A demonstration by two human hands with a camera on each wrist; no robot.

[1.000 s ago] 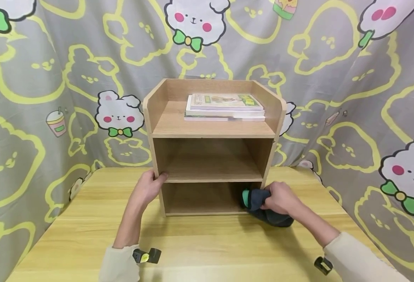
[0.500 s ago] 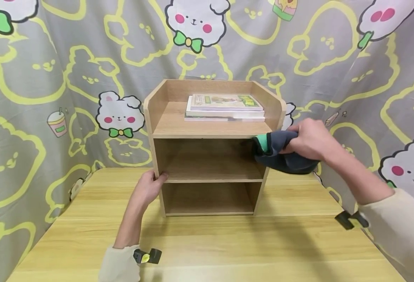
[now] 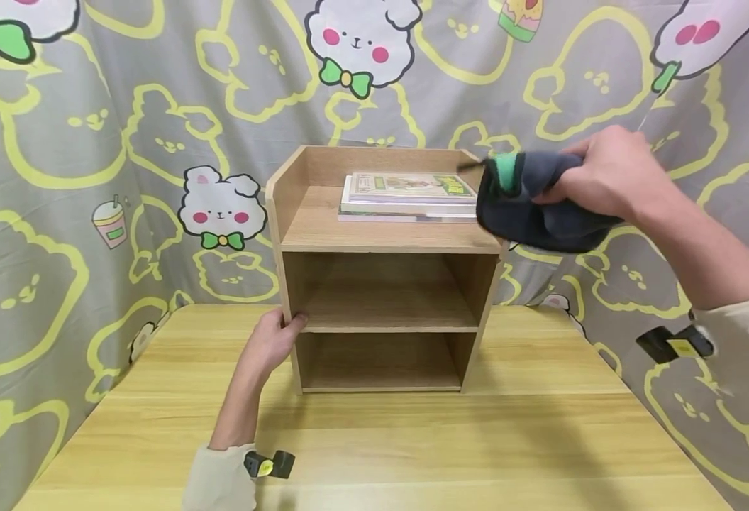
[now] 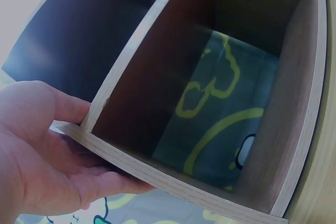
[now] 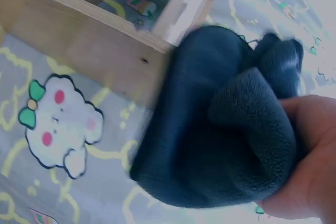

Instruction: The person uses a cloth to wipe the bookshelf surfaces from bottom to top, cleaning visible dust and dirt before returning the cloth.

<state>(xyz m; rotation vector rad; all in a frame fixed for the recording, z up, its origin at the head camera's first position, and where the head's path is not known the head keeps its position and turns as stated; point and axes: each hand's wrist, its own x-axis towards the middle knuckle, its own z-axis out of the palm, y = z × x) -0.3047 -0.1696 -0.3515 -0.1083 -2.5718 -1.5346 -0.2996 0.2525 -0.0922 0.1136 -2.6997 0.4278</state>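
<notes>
A small wooden shelf unit (image 3: 384, 248) stands on the table, with open compartments below and a railed top. My left hand (image 3: 274, 342) grips its left side panel at the middle board; in the left wrist view the thumb lies inside the panel and the fingers outside. My right hand (image 3: 617, 174) holds a bunched dark blue cloth (image 3: 540, 206) with a green patch and black edging, in the air at the unit's upper right corner. The cloth (image 5: 220, 129) looks fleecy in the right wrist view. Whether it touches the side panel I cannot tell.
Several books (image 3: 406, 195) lie stacked flat on the top shelf, partly behind the cloth. Light wooden table (image 3: 374, 447) surrounds the unit. A grey curtain (image 3: 157, 128) with yellow outlines and white bears hangs behind and at both sides.
My right hand has lifted the cloth from the lower right edge of the unit up to its top right corner. My left hand has stayed on the left panel.
</notes>
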